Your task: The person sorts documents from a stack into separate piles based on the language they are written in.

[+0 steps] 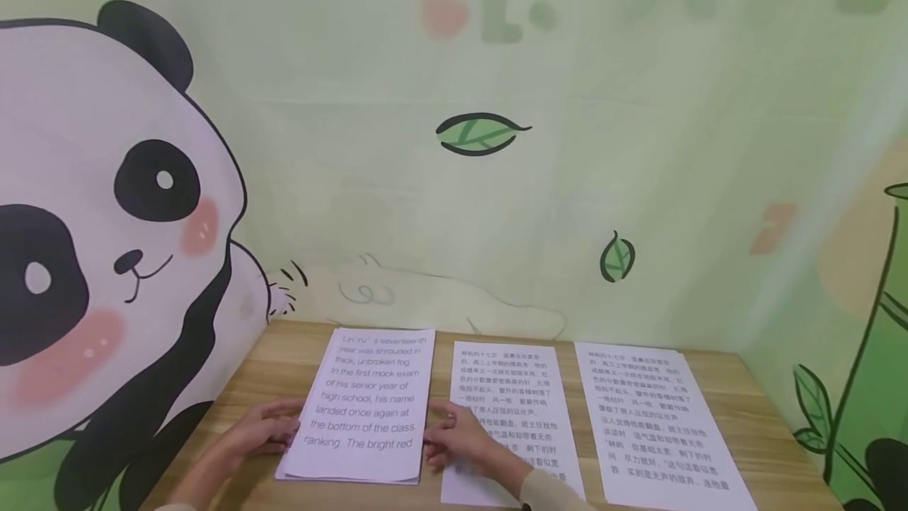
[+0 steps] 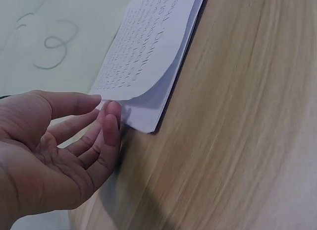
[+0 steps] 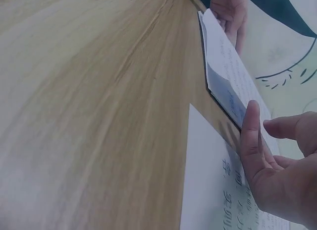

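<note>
A stack of printed sheets (image 1: 365, 408) with large English text lies at the left of the table. My left hand (image 1: 262, 430) is at its left edge, fingers loosely bent. In the left wrist view its fingertips meet the stack's edge, where the top sheet (image 2: 143, 56) bows up from those beneath. My right hand (image 1: 461, 440) is at the right edge, over part of a sheet with Chinese text (image 1: 507, 385). Seen from the right wrist, the forefinger lies straight along the stack's side and the thumb stands apart.
Farther right lies another stack of Chinese-text sheets (image 1: 656, 424), its lower sheet showing along one side. All the papers lie on a wood-grain table (image 1: 752, 416). Behind it hangs a green cloth backdrop (image 1: 397, 203) with a printed panda (image 1: 128, 180) and leaves.
</note>
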Motion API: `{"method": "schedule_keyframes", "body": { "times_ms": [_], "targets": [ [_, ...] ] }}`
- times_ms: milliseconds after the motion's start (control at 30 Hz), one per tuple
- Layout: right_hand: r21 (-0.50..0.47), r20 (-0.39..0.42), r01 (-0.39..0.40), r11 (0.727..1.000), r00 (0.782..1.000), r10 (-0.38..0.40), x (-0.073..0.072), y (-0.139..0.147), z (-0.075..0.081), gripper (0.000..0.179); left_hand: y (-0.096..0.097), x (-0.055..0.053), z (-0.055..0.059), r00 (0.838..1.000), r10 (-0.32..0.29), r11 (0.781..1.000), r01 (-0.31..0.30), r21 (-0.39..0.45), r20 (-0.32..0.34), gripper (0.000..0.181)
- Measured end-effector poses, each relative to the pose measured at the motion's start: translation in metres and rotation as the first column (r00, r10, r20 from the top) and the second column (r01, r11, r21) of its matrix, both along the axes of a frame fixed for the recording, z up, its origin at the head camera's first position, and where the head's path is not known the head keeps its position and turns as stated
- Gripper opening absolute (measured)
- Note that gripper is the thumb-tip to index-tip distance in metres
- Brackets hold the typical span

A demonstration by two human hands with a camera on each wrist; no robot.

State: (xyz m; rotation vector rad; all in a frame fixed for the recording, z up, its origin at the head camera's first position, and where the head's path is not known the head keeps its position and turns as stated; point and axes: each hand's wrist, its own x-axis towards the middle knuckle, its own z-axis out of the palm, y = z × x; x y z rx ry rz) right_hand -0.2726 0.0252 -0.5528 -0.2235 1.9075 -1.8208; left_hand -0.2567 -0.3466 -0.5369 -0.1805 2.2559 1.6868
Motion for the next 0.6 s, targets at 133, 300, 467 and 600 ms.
{"method": "schedule_keyframes", "body": {
  "times_ms": [133, 300, 467, 600],
  "targets": [
    [0.031, -0.010, -0.013, 0.999, 1.000, 0.013, 0.000, 0.010, 0.005, 0.061, -0.005, 0.004, 0.005, 1.000, -0.013, 1.000, 0.013, 0.002, -0.022, 0.059],
    [0.089, -0.032, -0.007, 0.996, 0.999, 0.010, 0.002, 0.032, 0.011, 0.056, 0.006, 0.004, 0.008, 0.999, -0.029, 0.999, 0.028, -0.031, -0.035, 0.056],
    [0.151, -0.049, 0.018, 0.988, 0.999, -0.011, 0.003, 0.059, 0.013, 0.052, 0.029, 0.004, 0.010, 0.994, -0.108, 0.992, 0.106, -0.068, -0.030, 0.053],
    [0.185, -0.060, 0.033, 0.982, 0.998, -0.022, 0.005, 0.083, 0.016, 0.051, 0.052, 0.006, 0.009, 0.983, -0.183, 0.982, 0.181, -0.055, -0.030, 0.051]
  ]
}}
